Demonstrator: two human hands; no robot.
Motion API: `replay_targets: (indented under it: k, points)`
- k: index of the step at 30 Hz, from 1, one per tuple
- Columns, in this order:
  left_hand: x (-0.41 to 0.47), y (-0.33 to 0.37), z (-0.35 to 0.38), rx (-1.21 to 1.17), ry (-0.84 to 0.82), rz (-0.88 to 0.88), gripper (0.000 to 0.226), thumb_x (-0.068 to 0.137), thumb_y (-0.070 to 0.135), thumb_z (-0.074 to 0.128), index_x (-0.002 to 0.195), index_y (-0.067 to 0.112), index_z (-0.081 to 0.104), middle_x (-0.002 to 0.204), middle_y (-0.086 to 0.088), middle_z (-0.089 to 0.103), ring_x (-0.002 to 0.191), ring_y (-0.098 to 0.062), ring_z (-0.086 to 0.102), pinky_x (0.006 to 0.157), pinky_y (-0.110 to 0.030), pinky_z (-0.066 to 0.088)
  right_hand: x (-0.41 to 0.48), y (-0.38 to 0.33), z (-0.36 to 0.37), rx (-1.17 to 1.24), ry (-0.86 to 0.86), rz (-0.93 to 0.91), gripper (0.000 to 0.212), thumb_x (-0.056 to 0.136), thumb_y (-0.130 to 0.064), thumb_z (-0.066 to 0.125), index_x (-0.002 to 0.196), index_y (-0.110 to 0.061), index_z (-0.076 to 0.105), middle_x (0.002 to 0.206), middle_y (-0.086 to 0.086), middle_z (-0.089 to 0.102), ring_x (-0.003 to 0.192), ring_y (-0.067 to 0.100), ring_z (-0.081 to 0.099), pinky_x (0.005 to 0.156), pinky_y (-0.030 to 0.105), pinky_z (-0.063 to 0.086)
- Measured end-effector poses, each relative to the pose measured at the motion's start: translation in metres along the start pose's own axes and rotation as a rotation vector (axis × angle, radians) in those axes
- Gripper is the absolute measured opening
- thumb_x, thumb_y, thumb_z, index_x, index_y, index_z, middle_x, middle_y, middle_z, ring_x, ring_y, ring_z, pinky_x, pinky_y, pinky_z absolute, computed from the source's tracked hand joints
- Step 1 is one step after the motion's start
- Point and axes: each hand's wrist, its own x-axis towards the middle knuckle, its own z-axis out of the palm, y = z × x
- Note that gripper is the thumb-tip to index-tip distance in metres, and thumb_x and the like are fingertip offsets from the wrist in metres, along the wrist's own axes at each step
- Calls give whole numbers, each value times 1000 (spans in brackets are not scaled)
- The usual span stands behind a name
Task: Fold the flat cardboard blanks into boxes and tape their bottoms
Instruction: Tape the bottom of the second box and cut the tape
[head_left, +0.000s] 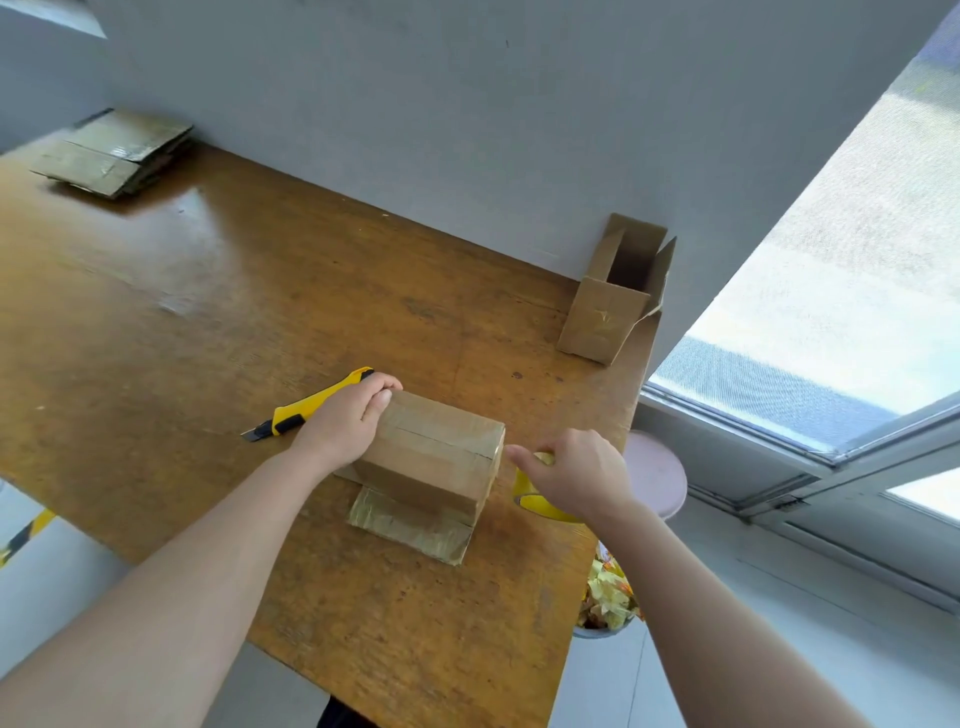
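Step in hand: taping the bottom of a folded box. The cardboard box (434, 457) stands near the middle of the wooden bench (208, 322), bottom flaps closed and facing up, with the seam between them visible along the top face. One open flap (410, 525) lies flat on the bench at its near side.

The left hand (345, 421) presses on the box's far-left edge, fingers curled over the corner, steadying it. The right hand (576, 475) sits just right of the box, its grip closed on a yellow tape roll (540, 501), thumb and forefinger pinched toward the box's right end. Whether a strip already bridges to the box cannot be told.

A yellow utility knife (311, 405) lies on the bench just left of the box, partly behind the left hand. One finished box (613, 296) stands open at the far right against the wall. A stack of flat blanks (114, 153) waits at the far left corner.

Judgement: the next move calls for tape run along the seam, then a cut, with the left hand holding the flaps shut
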Motion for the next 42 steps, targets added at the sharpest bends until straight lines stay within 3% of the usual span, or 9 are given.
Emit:
replay_targets:
  k: [5, 9, 13, 15, 20, 24, 28, 34, 42]
  points:
    - [0, -3, 2, 10, 14, 17, 32, 104, 31, 29, 126, 24, 52, 100, 2, 60, 74, 0, 50, 55, -19, 34, -5, 0, 14, 52, 6, 55, 67, 83, -77, 42, 52, -19, 53, 42, -7, 38, 40, 11, 38, 39, 24, 25]
    - [-3, 6, 4, 153, -33, -55, 57, 98, 55, 30, 145, 24, 38, 142, 1, 50, 121, -19, 53, 82, -34, 49, -6, -1, 23, 97, -48, 84, 72, 82, -78, 36, 68, -14, 66, 50, -4, 49, 48, 13, 47, 42, 24, 33]
    - [-11, 37, 21, 567, -24, -232, 96, 82, 77, 3, 153, 14, -4, 162, -7, -3, 148, -25, 0, 114, -57, 8, -5, -2, 26, 134, -64, 106, 62, 84, -77, 35, 56, -23, 51, 53, -6, 52, 50, 10, 49, 42, 24, 31]
    - [-16, 52, 33, 590, -5, -274, 98, 79, 76, -7, 152, 12, -11, 158, -9, -21, 146, -26, -19, 114, -60, -5, -5, -3, 27, 128, -57, 120, 62, 84, -77, 36, 54, -24, 48, 53, -7, 52, 49, 9, 48, 42, 23, 29]
    - [-25, 75, 57, 520, -5, -257, 120, 61, 90, -16, 152, 11, -9, 159, -14, -15, 146, -33, -18, 114, -58, -4, -7, -4, 31, 106, -23, 160, 66, 85, -77, 34, 63, -20, 60, 56, -6, 56, 51, 10, 51, 42, 23, 31]
    - [-7, 55, 39, 601, -40, 13, 115, 64, 89, -14, 153, 17, -2, 161, -7, -11, 147, -22, -15, 118, -55, 1, -10, -18, 33, 63, -54, 181, 70, 87, -77, 33, 67, -17, 63, 56, -4, 55, 51, 13, 52, 43, 25, 34]
    - [22, 43, 15, 718, -168, 287, 107, 64, 90, -12, 153, 31, -3, 161, -4, -13, 146, -19, -19, 116, -54, -7, -14, -40, 43, 390, -189, 284, 65, 92, -68, 38, 54, -15, 43, 54, -1, 47, 52, 19, 47, 46, 29, 30]
    - [47, 46, -2, 695, -30, 284, 96, 73, 87, 15, 148, 29, 26, 141, -6, 34, 129, -27, 30, 103, -45, 25, -18, -64, 49, 796, -209, 380, 22, 86, -37, 41, 72, -22, 49, 72, -6, 51, 68, 15, 48, 58, 31, 35]
    - [80, 12, -8, 550, -320, 306, 80, 90, 70, 10, 151, 24, -14, 159, 7, -22, 144, -9, -21, 118, -48, -9, -4, -117, 60, 930, -197, 481, 35, 95, -38, 47, 101, -8, 63, 88, 3, 64, 74, 15, 55, 62, 27, 43]
